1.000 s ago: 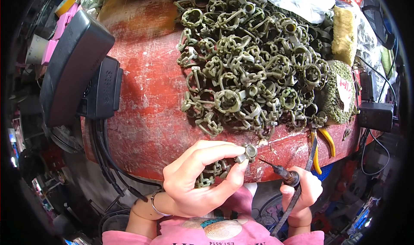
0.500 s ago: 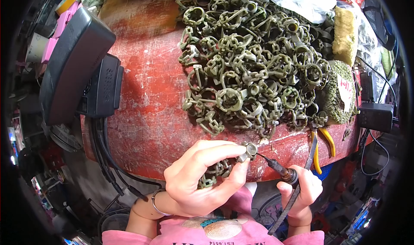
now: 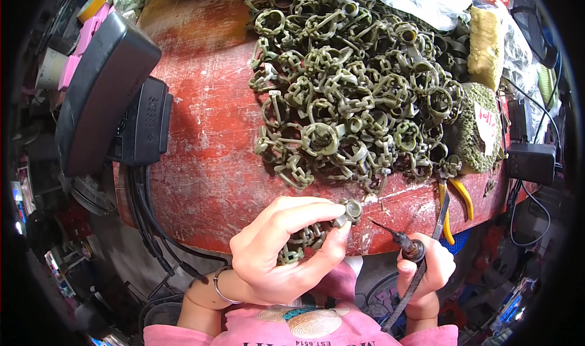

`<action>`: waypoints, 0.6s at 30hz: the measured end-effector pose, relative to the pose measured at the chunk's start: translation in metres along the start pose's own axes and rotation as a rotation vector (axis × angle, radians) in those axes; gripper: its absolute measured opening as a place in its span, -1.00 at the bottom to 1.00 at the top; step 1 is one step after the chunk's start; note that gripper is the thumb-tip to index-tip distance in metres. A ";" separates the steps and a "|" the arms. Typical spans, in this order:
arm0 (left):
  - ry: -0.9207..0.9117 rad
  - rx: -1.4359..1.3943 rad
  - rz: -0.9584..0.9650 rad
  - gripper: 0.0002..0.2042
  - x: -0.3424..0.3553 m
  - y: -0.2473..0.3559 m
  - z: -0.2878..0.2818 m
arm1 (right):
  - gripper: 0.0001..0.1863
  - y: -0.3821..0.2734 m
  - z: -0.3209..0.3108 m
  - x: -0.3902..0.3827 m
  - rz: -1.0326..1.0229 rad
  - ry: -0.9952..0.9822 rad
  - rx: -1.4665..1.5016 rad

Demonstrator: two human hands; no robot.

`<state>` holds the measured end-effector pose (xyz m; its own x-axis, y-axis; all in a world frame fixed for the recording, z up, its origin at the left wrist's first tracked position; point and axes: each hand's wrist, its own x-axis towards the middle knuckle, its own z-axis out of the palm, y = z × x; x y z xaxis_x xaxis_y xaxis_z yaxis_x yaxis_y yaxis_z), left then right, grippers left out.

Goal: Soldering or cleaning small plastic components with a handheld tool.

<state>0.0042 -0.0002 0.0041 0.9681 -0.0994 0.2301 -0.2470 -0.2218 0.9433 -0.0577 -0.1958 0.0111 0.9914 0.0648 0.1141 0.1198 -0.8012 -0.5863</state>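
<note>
My left hand pinches an olive-green ring-shaped part between thumb and forefinger, with more linked green rings hanging in its palm. My right hand grips a thin pointed tool with a dark cord trailing down; its tip points up-left and stops a little short of the held ring. Both hands hover at the near edge of a worn red table. A large heap of similar green ring parts covers the table's far right.
A black box-shaped device with cables sits at the table's left edge. Yellow-handled pliers lie at the right near edge beside a green mesh bundle. A yellow sponge and a black adapter sit further right.
The tool tip has drawn back slightly right and down from the held ring. My left hand keeps its pinch with little movement.
</note>
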 end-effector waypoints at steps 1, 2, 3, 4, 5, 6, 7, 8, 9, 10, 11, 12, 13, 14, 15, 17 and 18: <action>0.004 0.001 -0.004 -0.76 0.000 0.000 0.001 | -0.55 -0.002 -0.001 0.003 -0.009 -0.015 -0.021; 0.005 0.002 -0.003 -0.76 0.000 0.000 0.001 | -0.56 -0.003 -0.001 0.004 -0.023 -0.030 -0.040; 0.010 0.001 -0.013 -0.76 -0.001 0.001 0.001 | -0.56 -0.004 -0.001 0.005 -0.024 -0.030 -0.040; 0.015 0.000 -0.022 -0.76 -0.001 0.001 0.000 | -0.57 -0.004 -0.001 0.005 -0.032 -0.028 -0.044; 0.015 0.000 -0.021 -0.76 -0.001 0.002 0.000 | -0.57 -0.004 -0.001 0.005 -0.040 -0.027 -0.049; 0.017 0.001 -0.020 -0.76 -0.001 0.001 0.000 | -0.57 -0.004 0.000 0.005 -0.042 -0.027 -0.049; 0.018 0.002 -0.019 -0.76 -0.001 0.001 0.000 | -0.58 -0.002 0.000 0.004 -0.057 -0.021 -0.067; 0.018 0.002 -0.018 -0.76 -0.001 0.000 0.000 | -0.58 -0.001 0.000 0.003 -0.072 -0.016 -0.084; 0.009 0.005 -0.003 -0.76 -0.002 -0.002 0.000 | -0.58 -0.001 0.000 0.003 -0.073 -0.016 -0.084; -0.001 0.008 0.013 -0.77 -0.002 -0.003 0.000 | -0.58 0.000 0.000 0.003 -0.080 -0.016 -0.097; -0.001 0.007 0.012 -0.77 -0.002 -0.003 0.000 | -0.58 0.000 0.001 0.003 -0.088 -0.018 -0.109; 0.000 0.015 0.025 -0.77 -0.002 -0.004 0.001 | -0.58 -0.001 0.001 0.004 -0.087 -0.018 -0.110; 0.000 0.022 0.039 -0.77 -0.002 -0.004 0.001 | -0.57 -0.002 0.000 0.005 -0.084 -0.014 -0.115; 0.001 0.022 0.038 -0.77 -0.002 -0.004 0.001 | -0.57 -0.003 0.000 0.005 -0.082 -0.010 -0.119; -0.003 0.026 0.044 -0.77 -0.001 -0.004 0.000 | -0.57 -0.003 0.000 0.005 -0.082 -0.011 -0.120; -0.007 0.029 0.050 -0.77 -0.001 -0.004 0.000 | -0.58 -0.003 0.000 0.004 -0.055 -0.009 -0.104; -0.008 0.029 0.041 -0.77 -0.002 -0.003 0.000 | -0.58 -0.004 0.000 0.004 -0.054 -0.010 -0.106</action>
<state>0.0036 0.0005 0.0004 0.9567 -0.1164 0.2669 -0.2881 -0.2457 0.9255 -0.0537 -0.1923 0.0136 0.9841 0.1150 0.1354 0.1675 -0.8546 -0.4916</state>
